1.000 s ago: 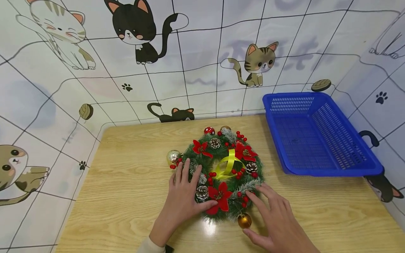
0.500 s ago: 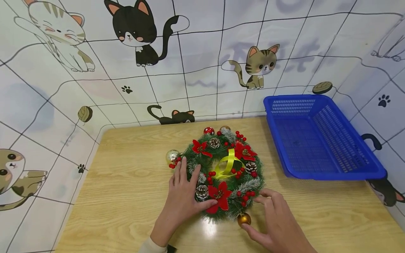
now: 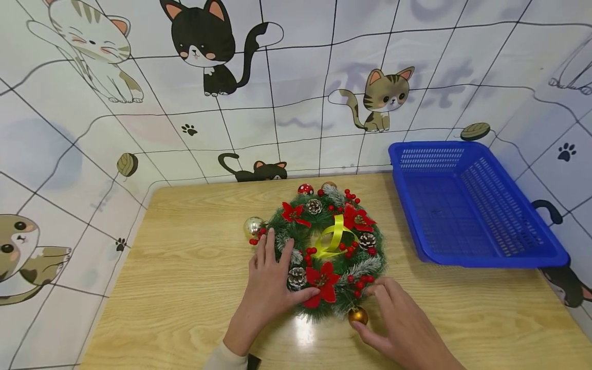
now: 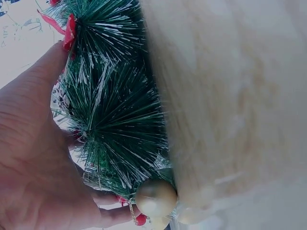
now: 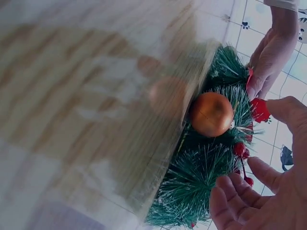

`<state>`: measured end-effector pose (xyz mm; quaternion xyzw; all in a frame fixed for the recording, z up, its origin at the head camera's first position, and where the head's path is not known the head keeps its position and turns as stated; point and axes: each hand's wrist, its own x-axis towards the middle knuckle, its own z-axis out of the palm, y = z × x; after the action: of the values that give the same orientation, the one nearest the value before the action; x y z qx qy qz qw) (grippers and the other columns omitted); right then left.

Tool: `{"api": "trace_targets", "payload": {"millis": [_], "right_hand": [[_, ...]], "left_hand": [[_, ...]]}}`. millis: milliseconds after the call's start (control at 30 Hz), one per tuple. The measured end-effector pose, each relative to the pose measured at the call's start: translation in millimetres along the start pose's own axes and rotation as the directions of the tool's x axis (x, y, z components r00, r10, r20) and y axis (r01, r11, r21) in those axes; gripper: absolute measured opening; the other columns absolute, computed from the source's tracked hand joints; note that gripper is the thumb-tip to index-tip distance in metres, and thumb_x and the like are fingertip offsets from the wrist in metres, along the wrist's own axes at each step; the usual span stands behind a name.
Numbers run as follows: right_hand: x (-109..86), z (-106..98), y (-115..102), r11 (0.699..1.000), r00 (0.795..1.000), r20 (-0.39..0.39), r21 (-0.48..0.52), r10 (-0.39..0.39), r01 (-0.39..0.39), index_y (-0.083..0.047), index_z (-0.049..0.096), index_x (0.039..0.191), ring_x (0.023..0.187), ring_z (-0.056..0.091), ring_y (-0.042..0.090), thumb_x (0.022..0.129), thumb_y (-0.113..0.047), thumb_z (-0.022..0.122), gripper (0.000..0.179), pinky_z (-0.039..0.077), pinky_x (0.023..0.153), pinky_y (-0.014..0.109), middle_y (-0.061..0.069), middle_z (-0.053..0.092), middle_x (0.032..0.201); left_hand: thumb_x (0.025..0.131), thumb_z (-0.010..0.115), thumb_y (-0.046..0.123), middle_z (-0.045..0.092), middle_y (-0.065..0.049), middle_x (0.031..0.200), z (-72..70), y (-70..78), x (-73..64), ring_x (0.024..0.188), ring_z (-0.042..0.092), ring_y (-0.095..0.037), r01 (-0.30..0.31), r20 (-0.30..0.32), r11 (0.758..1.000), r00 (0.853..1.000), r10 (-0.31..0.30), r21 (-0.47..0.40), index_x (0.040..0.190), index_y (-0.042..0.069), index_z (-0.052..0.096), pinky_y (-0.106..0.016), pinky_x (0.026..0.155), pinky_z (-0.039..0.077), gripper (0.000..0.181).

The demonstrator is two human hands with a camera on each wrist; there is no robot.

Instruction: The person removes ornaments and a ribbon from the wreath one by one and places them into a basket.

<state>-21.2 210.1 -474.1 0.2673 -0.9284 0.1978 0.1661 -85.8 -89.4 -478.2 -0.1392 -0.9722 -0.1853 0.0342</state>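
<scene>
A green Christmas wreath [image 3: 342,298] lies flat on the wooden table, set with red poinsettias [image 3: 324,280], frosted pinecones, red berries and a loop of yellow ribbon [image 3: 330,244]. My left hand [image 3: 270,282] rests on its left side, fingers spread over the sprigs and thumb across the front poinsettia. My right hand [image 3: 402,324] is at its front right edge, fingertips bent beside the red berries [image 3: 361,283] and thumb beside a hanging orange bauble [image 3: 358,316]. In the right wrist view, the thumb and fingers [image 5: 264,172] stand apart, with nothing gripped between them.
A blue plastic basket [image 3: 425,249] stands on the table to the right of the wreath. A gold bauble [image 3: 254,227] sticks out at the wreath's left. Cat-patterned sheeting [image 3: 296,77] rises behind and at both sides of the table [image 3: 194,257].
My right fingertips have drawn back from the top of the berry sprig to the wreath's outer edge and bent, the thumb staying near the orange bauble. My left hand has kept its place.
</scene>
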Motion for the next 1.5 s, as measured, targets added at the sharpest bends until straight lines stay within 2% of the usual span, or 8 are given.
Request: {"api": "trace_targets", "payload": {"millis": [233,600,800,1000,1100,1267,1400,1500], "right_hand": [[3.1,4,-3,0.999,0.995,0.084,-0.024,0.048,-0.046,-0.013,0.065,0.112,0.088,0.059,0.010,0.079,-0.046,0.095,0.055,0.056,0.073,0.035,-0.002,0.061,0.110],[6.9,12,-2,0.997,0.987,0.144,-0.046,0.070,-0.064,-0.017,0.061,0.121,0.087,0.066,0.011,0.080,-0.038,0.096,0.058,0.056,0.072,0.035,-0.006,0.070,0.103],[13.0,15,-3,0.995,0.987,0.135,-0.049,0.088,-0.082,-0.016,0.058,0.116,0.075,0.061,0.009,0.079,-0.032,0.097,0.056,0.052,0.066,0.033,-0.008,0.069,0.093],[15.0,10,-5,0.988,0.969,0.195,-0.010,0.151,-0.152,-0.019,0.057,0.112,0.069,0.050,0.002,0.083,-0.025,0.094,0.048,0.049,0.062,0.031,-0.013,0.062,0.091],[14.4,6,-5,0.988,0.975,0.172,0.036,0.143,-0.151,-0.020,0.057,0.112,0.070,0.047,0.000,0.083,-0.022,0.093,0.046,0.047,0.060,0.028,-0.014,0.056,0.095],[15.1,2,-2,0.992,0.996,0.062,0.108,0.063,-0.069,-0.016,0.057,0.112,0.077,0.049,-0.002,0.078,-0.012,0.089,0.047,0.048,0.060,0.022,-0.012,0.053,0.103],[16.8,-1,0,0.989,0.998,0.032,0.141,0.048,-0.053,-0.013,0.058,0.117,0.083,0.054,-0.003,0.076,-0.007,0.088,0.051,0.050,0.062,0.020,-0.010,0.056,0.109],[18.0,-4,2,0.989,0.999,0.008,0.146,0.035,-0.035,-0.010,0.059,0.120,0.085,0.058,-0.002,0.076,-0.007,0.086,0.052,0.050,0.064,0.016,-0.009,0.058,0.109]], "left_hand": [[0.080,0.079,0.083,0.014,-0.030,0.177,-0.8,1.3,3.9,0.161,0.015,-0.054,0.025,0.006,1.000,1.000,-0.025,-0.015,0.168,0.012,0.042,-0.075,0.114,0.035,0.119],[0.080,0.080,0.081,0.016,-0.032,0.176,0.6,4.6,5.7,0.160,0.015,-0.055,0.060,-0.003,0.998,0.998,-0.061,-0.015,0.166,0.010,0.043,-0.077,0.113,0.035,0.117],[0.079,0.080,0.082,0.018,-0.031,0.175,-0.3,6.0,6.3,0.160,0.017,-0.055,0.067,-0.016,0.998,0.998,-0.067,0.008,0.166,0.010,0.043,-0.076,0.112,0.037,0.118],[0.079,0.081,0.081,0.022,-0.032,0.173,0.2,7.8,6.7,0.158,0.021,-0.056,0.065,-0.029,0.998,0.997,-0.065,0.003,0.164,0.009,0.045,-0.076,0.110,0.038,0.118],[0.078,0.082,0.081,0.022,-0.033,0.173,1.0,8.9,7.1,0.159,0.020,-0.056,0.067,-0.028,0.998,0.997,-0.068,-0.002,0.164,0.009,0.045,-0.076,0.110,0.038,0.118],[0.078,0.082,0.081,0.021,-0.032,0.174,1.8,9.2,7.9,0.159,0.019,-0.057,0.070,-0.026,0.997,0.997,-0.070,-0.013,0.165,0.009,0.044,-0.077,0.109,0.038,0.119],[0.079,0.082,0.080,0.018,-0.030,0.176,-1.8,6.1,7.2,0.160,0.017,-0.056,0.087,0.027,0.995,0.996,-0.085,-0.048,0.167,0.012,0.041,-0.078,0.109,0.038,0.119],[0.079,0.085,0.076,0.016,-0.028,0.177,-7.6,1.7,6.1,0.160,0.015,-0.056,0.078,0.071,0.994,0.995,-0.073,-0.074,0.169,0.014,0.039,-0.079,0.109,0.038,0.118]]}}
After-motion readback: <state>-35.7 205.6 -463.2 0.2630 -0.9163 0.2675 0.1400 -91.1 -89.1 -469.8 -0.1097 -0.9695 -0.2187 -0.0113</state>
